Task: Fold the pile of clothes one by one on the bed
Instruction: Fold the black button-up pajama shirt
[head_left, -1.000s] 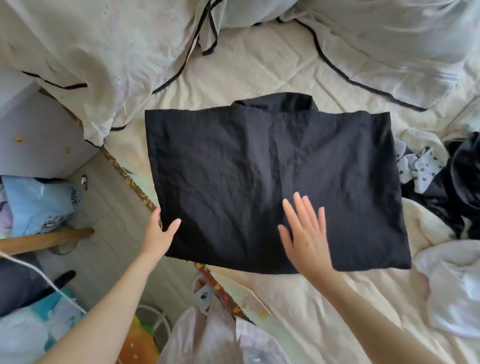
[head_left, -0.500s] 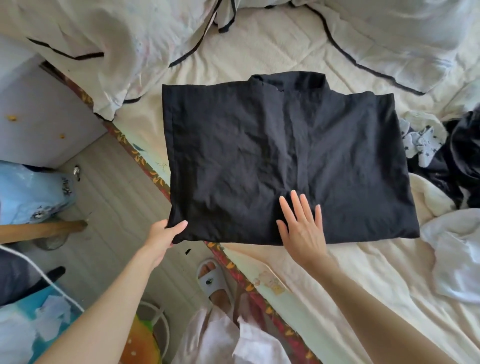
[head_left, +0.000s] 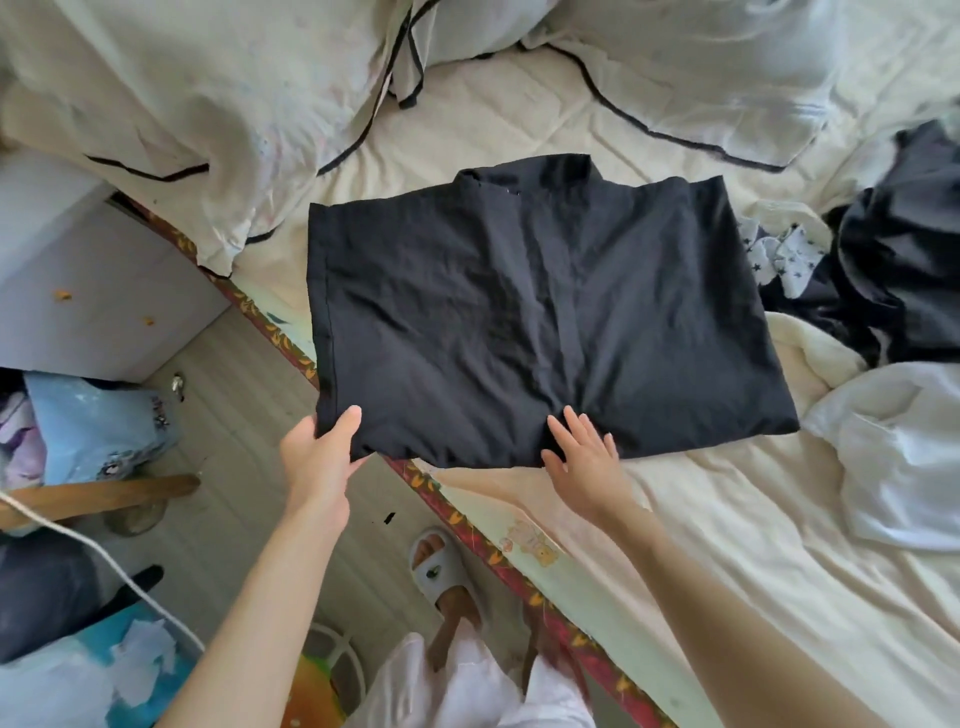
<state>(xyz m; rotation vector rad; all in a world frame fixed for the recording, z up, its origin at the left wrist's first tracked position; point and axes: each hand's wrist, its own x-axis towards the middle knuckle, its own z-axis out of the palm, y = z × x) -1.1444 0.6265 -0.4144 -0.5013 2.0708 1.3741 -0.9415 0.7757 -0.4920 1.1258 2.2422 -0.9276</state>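
A black shirt (head_left: 530, 312), folded into a wide rectangle with its collar at the far side, lies flat on the cream bed sheet (head_left: 727, 519); its near left corner overhangs the bed's edge. My left hand (head_left: 319, 457) pinches that near left corner, thumb on top. My right hand (head_left: 584, 457) rests flat with fingers spread on the shirt's near edge, around the middle. A pile of unfolded clothes (head_left: 893, 249), dark blue and star-patterned, lies at the right, with a white garment (head_left: 904, 457) nearer to me.
Pale bedding with black piping (head_left: 208, 104) is heaped at the far side. The bed's red patterned edge (head_left: 467, 530) runs diagonally. On the floor to the left stand a white cabinet (head_left: 78, 291) and bags (head_left: 93, 426); my slippered foot (head_left: 441, 566) is below.
My left hand has closed its thumb over the shirt's near left corner. My right hand slid back to the near edge. The view shifted, so the shirt sits further right.
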